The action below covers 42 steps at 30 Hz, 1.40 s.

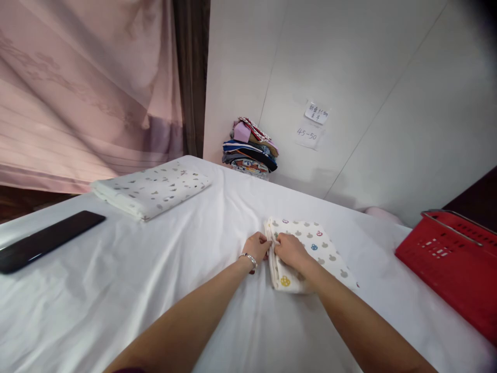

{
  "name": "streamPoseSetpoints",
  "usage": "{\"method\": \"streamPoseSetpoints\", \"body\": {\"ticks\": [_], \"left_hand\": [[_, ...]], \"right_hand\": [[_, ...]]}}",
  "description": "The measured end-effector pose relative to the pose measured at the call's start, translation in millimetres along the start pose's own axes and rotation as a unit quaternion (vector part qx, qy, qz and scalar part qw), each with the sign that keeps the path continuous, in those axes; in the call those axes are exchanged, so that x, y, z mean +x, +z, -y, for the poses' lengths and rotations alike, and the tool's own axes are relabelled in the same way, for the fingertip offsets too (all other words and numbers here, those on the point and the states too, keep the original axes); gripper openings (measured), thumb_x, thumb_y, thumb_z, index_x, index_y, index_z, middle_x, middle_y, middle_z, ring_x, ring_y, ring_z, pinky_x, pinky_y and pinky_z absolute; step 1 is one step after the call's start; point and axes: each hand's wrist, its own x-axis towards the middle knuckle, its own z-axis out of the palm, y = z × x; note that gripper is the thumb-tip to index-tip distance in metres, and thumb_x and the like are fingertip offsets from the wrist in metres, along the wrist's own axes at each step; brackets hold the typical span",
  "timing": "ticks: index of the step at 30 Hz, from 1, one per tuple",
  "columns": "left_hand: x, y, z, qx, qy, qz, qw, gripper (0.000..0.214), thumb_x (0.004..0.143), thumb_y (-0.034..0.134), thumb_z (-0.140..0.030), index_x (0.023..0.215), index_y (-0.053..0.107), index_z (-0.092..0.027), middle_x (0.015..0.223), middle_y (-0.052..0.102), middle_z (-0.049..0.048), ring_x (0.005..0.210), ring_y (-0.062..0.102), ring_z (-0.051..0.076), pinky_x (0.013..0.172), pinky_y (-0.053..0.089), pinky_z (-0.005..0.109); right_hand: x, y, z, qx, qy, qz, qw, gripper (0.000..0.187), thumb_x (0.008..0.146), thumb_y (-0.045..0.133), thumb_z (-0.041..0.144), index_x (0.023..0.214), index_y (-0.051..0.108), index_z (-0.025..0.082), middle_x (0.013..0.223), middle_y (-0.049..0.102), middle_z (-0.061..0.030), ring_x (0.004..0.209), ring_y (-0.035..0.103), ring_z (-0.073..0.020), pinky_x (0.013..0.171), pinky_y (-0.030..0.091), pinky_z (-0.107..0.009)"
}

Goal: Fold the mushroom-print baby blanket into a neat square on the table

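Note:
A folded white cloth (324, 243) printed with grey, yellow, blue and red mushroom-like shapes lies on a white-covered surface. My left hand (256, 247), with a bracelet at the wrist, pinches the left edge of this cloth. Closed on the same layered edge, a little to the right, is my right hand (290, 249); its thumb and fingers grip the top layers near the edge. The undersides of both hands' fingers are partly hidden.
A second folded patterned cloth (155, 189) lies at the far left, with a dark phone-like slab (50, 241) nearer. A red basket (446, 269) stands at the right. Folded clothes (250, 147) are stacked by the wall, below handwritten paper notes (307, 134). A pink curtain (89, 93) hangs left.

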Motion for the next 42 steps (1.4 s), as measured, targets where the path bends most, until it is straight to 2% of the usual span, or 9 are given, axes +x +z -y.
{"method": "streamPoseSetpoints", "body": {"ticks": [7, 11, 18, 25, 29, 33, 36, 40, 42], "left_hand": [[2, -1.0, 3, 0.006, 0.005, 0.005, 1.0, 0.013, 0.073, 0.061, -0.024, 0.072, 0.05, -0.018, 0.062, 0.058, -0.0039, 0.044, 0.053, 0.008, 0.043, 0.044, 0.019], [3, -1.1, 3, 0.011, 0.005, -0.001, 1.0, 0.012, 0.072, 0.062, -0.024, 0.073, 0.051, -0.018, 0.061, 0.058, -0.0038, 0.045, 0.052, 0.008, 0.042, 0.043, 0.019], [3, -0.6, 2, 0.01, 0.003, -0.005, 1.0, 0.008, 0.074, 0.057, -0.021, 0.071, 0.051, -0.018, 0.063, 0.057, -0.0029, 0.045, 0.053, 0.009, 0.042, 0.045, 0.02], [3, -2.4, 2, 0.018, 0.021, -0.002, 1.0, 0.028, 0.076, 0.054, -0.045, 0.069, 0.051, -0.018, 0.057, 0.055, -0.0034, 0.045, 0.053, 0.009, 0.041, 0.042, 0.019], [1, -2.3, 2, 0.045, 0.029, -0.004, 0.999, 0.022, 0.072, 0.061, -0.038, 0.072, 0.052, -0.018, 0.058, 0.056, -0.0043, 0.042, 0.05, 0.009, 0.04, 0.04, 0.019], [2, -2.0, 2, 0.064, 0.032, -0.024, 0.997, 0.017, 0.071, 0.062, -0.032, 0.069, 0.053, -0.018, 0.059, 0.058, -0.0033, 0.049, 0.053, 0.009, 0.046, 0.041, 0.019], [4, -1.3, 3, 0.078, 0.037, -0.037, 0.996, 0.016, 0.071, 0.063, -0.031, 0.07, 0.054, -0.018, 0.061, 0.059, -0.002, 0.055, 0.056, 0.011, 0.05, 0.041, 0.019], [6, 0.1, 4, 0.099, 0.045, -0.045, 0.993, 0.017, 0.071, 0.062, -0.032, 0.07, 0.052, -0.018, 0.063, 0.06, -0.0014, 0.057, 0.056, 0.011, 0.051, 0.04, 0.02], [8, 0.4, 4, 0.112, 0.05, -0.051, 0.991, 0.017, 0.07, 0.062, -0.031, 0.07, 0.051, -0.019, 0.063, 0.06, -0.0016, 0.057, 0.056, 0.011, 0.051, 0.04, 0.02]], "right_hand": [[-1, -4, -15, 0.125, 0.003, 0.047, 0.991, 0.011, 0.071, 0.042, 0.019, 0.072, 0.052, 0.018, 0.048, 0.05, 0.0044, 0.042, 0.05, -0.0106, 0.042, 0.031, -0.019], [-1, 3, -16, 0.199, -0.001, 0.045, 0.979, 0.01, 0.071, 0.042, 0.019, 0.074, 0.051, 0.018, 0.047, 0.046, 0.0069, 0.037, 0.045, -0.0083, 0.038, 0.029, -0.018], [-11, 12, -8, 0.198, -0.041, -0.028, 0.979, 0.009, 0.072, 0.049, 0.024, 0.074, 0.055, 0.018, 0.057, 0.053, 0.0044, 0.052, 0.047, -0.0097, 0.049, 0.031, -0.019], [-40, 9, -1, 0.148, -0.144, -0.077, 0.976, 0.013, 0.081, 0.044, 0.024, 0.079, 0.056, 0.019, 0.074, 0.055, -0.0013, 0.07, 0.05, -0.0149, 0.066, 0.039, -0.025], [-71, 6, 4, 0.134, -0.195, -0.059, 0.97, 0.012, 0.08, 0.044, 0.019, 0.079, 0.056, 0.02, 0.086, 0.055, -0.004, 0.082, 0.051, -0.0178, 0.074, 0.041, -0.029], [-95, -6, 0, 0.135, -0.245, 0.014, 0.96, 0.016, 0.08, 0.045, 0.021, 0.083, 0.061, 0.023, 0.099, 0.057, -0.0047, 0.095, 0.051, -0.0216, 0.079, 0.043, -0.033], [-80, -19, -9, 0.149, -0.224, -0.006, 0.963, 0.029, 0.086, 0.04, 0.029, 0.107, 0.059, 0.025, 0.121, 0.052, -0.0047, 0.116, 0.043, -0.0222, 0.092, 0.039, -0.036], [-22, -20, -19, 0.083, -0.18, -0.103, 0.975, 0.048, 0.087, 0.038, 0.035, 0.132, 0.039, 0.017, 0.142, 0.028, -0.0084, 0.133, 0.016, -0.0217, 0.107, 0.019, -0.039], [6, -10, -21, 0.037, -0.164, -0.069, 0.983, 0.053, 0.087, 0.038, 0.037, 0.135, 0.034, 0.014, 0.143, 0.025, -0.0108, 0.134, 0.013, -0.0234, 0.107, 0.016, -0.042]]}}
